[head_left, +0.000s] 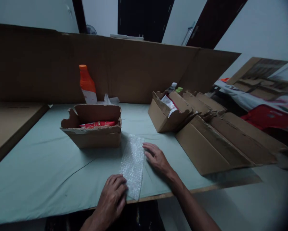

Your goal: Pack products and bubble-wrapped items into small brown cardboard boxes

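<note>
A clear sheet of bubble wrap [134, 165] lies flat on the pale green cloth, lengthwise from the table's front edge. My left hand [113, 194] rests at its lower left edge with loosely bent fingers, the thumb apart from them. At the upper right edge, my right hand [156, 157] has its fingers stretched out and its fingertips at the wrap's border. Neither hand visibly grips anything. Just beyond the wrap, to the left, stands an open cardboard box [99, 138] with a red packet [97, 124] inside.
An orange and white bottle [87, 84] stands behind the box, beside crumpled clear plastic [107, 100]. More open cardboard boxes [201, 147] crowd the right side. A large flat carton [12, 125] lies on the left. A tall cardboard panel [134, 70] runs along the back.
</note>
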Tool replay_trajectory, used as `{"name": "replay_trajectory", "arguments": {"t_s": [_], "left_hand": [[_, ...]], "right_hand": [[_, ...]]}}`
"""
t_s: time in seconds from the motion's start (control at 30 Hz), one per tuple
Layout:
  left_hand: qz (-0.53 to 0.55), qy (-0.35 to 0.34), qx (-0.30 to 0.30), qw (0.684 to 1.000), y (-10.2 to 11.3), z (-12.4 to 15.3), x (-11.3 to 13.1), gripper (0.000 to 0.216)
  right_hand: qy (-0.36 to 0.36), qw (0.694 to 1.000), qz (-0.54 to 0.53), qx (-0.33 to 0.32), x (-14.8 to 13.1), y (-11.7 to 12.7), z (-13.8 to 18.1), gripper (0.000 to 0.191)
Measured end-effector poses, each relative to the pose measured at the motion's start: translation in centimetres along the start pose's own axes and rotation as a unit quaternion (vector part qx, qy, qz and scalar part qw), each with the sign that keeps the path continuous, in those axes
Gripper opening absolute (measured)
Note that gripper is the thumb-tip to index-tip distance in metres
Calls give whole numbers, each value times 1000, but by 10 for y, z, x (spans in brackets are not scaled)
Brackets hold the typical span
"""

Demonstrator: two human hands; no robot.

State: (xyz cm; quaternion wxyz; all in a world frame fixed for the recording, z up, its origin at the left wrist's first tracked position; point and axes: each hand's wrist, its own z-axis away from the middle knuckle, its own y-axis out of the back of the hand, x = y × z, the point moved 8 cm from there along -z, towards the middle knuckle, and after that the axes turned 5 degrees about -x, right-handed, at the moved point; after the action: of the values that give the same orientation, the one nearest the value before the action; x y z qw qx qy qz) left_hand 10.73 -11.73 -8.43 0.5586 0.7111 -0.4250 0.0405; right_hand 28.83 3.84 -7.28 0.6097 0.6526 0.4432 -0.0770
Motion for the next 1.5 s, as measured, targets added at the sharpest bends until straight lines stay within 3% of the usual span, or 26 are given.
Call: {"name": "replay_trajectory", "arguments": {"t_s": [0.1, 0.23, 0.43, 0.5, 0.67, 0.77, 0.87, 0.97, 1.07, 1.2, 1.27, 1.37, 1.5], "left_hand": [[3, 4, 3, 1000, 0, -2, 0, 28], [24, -8, 15, 1000, 7, -3, 2, 27], [77, 47, 8, 996, 21, -9, -7, 20], [79, 46, 8, 996, 23, -16, -5, 16], [96, 62, 27, 993, 22, -29, -4, 11], [134, 118, 37, 983, 20, -23, -13, 49], [166, 198, 25, 966, 12, -15, -27, 68], [172, 260, 24, 950, 1, -15, -38, 59], [152, 277, 28, 948, -7, -24, -43, 54], [78, 260, 29, 962, -11, -32, -47, 52], [41, 237, 33, 970, -12, -35, -46, 51], [3, 208, 37, 977, -14, -36, -44, 50], [-11, 173, 76, 982, -4, -31, -39, 47]], "right_hand": [[23, 997, 20, -77, -14, -17, 19, 29], [7, 996, 46, -74, -24, -9, 29, 34], [56, 977, -27, -205, -68, -9, 85, 75], [34, 980, -44, -191, -73, -15, 95, 76], [-33, 998, -43, -17, -62, -24, 88, 21], [-67, 996, -58, 31, -50, -27, 84, 9], [-105, 990, -79, 40, -39, -30, 86, 9], [-110, 990, -83, 36, -35, -32, 88, 12], [-99, 991, -61, 67, -33, -24, 93, 9], [-46, 987, 36, 147, -45, 2, 105, 36], [6, 990, 73, 120, -59, 3, 107, 39], [61, 993, 104, 18, -74, -13, 100, 39], [42, 987, 155, -11, -70, -26, 88, 32]]}}
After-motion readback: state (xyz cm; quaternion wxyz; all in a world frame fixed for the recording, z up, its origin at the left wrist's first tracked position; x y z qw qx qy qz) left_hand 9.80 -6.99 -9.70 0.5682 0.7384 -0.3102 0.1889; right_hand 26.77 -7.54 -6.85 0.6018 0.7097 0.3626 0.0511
